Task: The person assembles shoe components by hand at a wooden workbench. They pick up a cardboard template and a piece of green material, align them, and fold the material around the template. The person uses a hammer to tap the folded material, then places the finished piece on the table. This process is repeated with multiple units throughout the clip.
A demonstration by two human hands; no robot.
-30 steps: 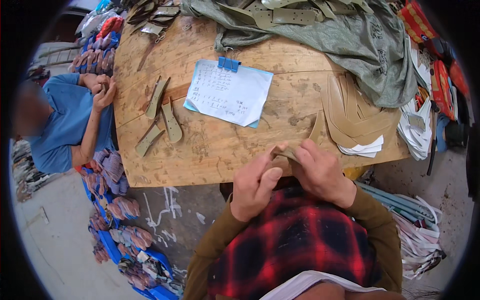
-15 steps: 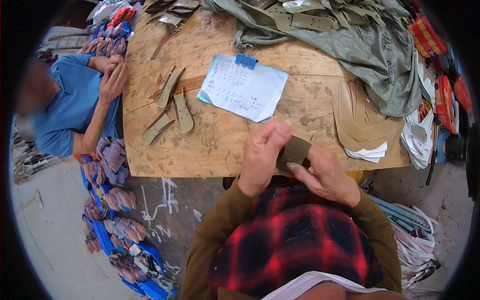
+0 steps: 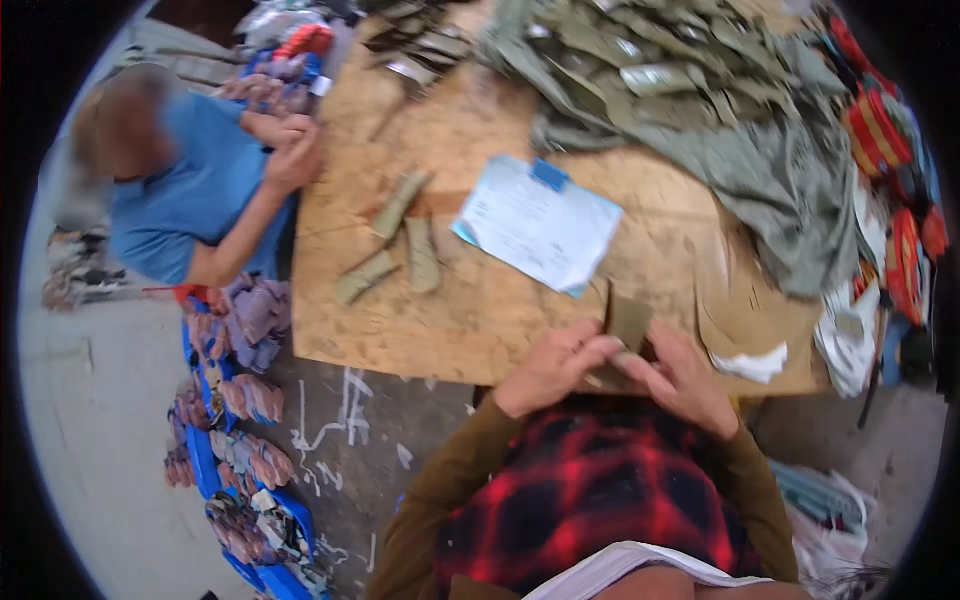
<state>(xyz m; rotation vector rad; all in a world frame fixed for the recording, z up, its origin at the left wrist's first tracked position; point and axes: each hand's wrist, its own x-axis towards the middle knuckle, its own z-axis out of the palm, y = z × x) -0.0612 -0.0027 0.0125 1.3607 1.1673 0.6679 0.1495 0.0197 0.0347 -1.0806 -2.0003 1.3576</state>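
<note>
Olive cloth piece [image 3: 628,322] sits pinched between the left hand [image 3: 553,366] and the right hand [image 3: 690,380], at the near edge of the wooden table [image 3: 480,320]. Farther off lies a white paper [image 3: 540,225]. Left of it lie green strips [image 3: 400,245].

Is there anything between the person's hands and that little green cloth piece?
No, nothing visible. Both the left hand and the right hand already touch the olive fabric piece, holding it at the near edge of the wooden table.
</note>
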